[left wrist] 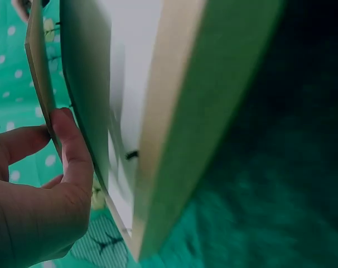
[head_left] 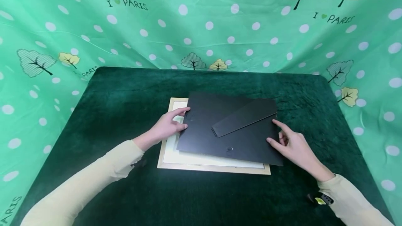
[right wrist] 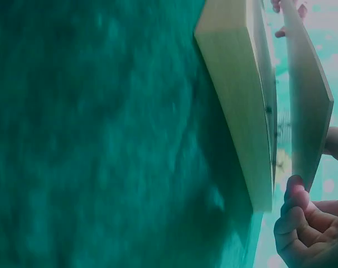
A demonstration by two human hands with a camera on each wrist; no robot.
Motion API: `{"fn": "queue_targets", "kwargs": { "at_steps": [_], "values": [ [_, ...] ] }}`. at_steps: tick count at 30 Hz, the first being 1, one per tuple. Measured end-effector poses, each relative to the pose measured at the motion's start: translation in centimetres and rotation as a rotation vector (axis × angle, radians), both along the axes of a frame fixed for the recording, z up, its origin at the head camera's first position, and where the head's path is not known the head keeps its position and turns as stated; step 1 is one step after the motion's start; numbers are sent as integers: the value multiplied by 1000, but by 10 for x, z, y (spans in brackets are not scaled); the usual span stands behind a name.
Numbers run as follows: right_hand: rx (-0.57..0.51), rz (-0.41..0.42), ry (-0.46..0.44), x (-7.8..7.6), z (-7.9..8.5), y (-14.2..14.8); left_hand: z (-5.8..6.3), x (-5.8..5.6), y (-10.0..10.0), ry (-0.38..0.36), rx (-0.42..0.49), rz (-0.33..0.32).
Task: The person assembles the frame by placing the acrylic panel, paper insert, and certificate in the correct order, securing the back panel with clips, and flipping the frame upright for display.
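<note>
Holding a panel (head_left: 201,132) above a frame (head_left: 213,168) occupies both hands (head_left: 167,125) (head_left: 294,147).

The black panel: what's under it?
A wooden frame, its white inside showing past the left and near edges of the panel in the head view; the rest is covered.

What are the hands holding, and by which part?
The black board, by its opposite short edges: left hand on one, right hand on the other.

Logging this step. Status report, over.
Left hand, right hand pinching black board. Board held above wooden frame, gap visible. No obstruction seen between them.
</note>
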State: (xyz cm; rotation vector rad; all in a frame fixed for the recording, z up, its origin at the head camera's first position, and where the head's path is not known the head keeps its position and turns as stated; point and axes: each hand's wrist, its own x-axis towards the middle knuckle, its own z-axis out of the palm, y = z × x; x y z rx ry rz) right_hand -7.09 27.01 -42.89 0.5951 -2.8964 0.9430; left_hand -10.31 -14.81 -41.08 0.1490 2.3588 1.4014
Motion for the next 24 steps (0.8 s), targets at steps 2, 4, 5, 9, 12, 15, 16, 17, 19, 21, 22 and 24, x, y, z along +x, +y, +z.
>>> {"fn": "queue_targets", "kwargs": {
  "at_steps": [2,4,5,9,12,15,16,17,19,21,22,24],
  "values": [
    [4,15,0,2,-2,-6,-1,7,-7,19,-31,-1],
    [11,26,6,4,-4,-12,-2,12,-13,34,-60,-12],
    [12,36,7,5,-5,-14,-2,15,-16,37,-78,-18],
    [12,59,-1,5,-9,-24,-1,20,-27,31,-110,-36],
    [8,72,-28,3,-11,-31,2,20,-33,37,-131,-49],
    [4,82,-59,1,-12,-35,5,21,-37,48,-182,-70],
    [4,87,-67,0,-12,-36,5,21,-38,53,-200,-79],
    [4,90,-73,0,-12,-36,6,22,-39,55,-217,-87],
    [7,96,-77,0,-12,-37,7,23,-39,55,-237,-97],
    [11,102,-74,0,-11,-37,7,24,-38,54,-249,-104],
    [16,104,-73,-1,-11,-37,8,24,-38,53,-253,-106],
    [25,111,-76,-2,-10,-36,8,26,-37,59,-270,-110]
  ]
}}
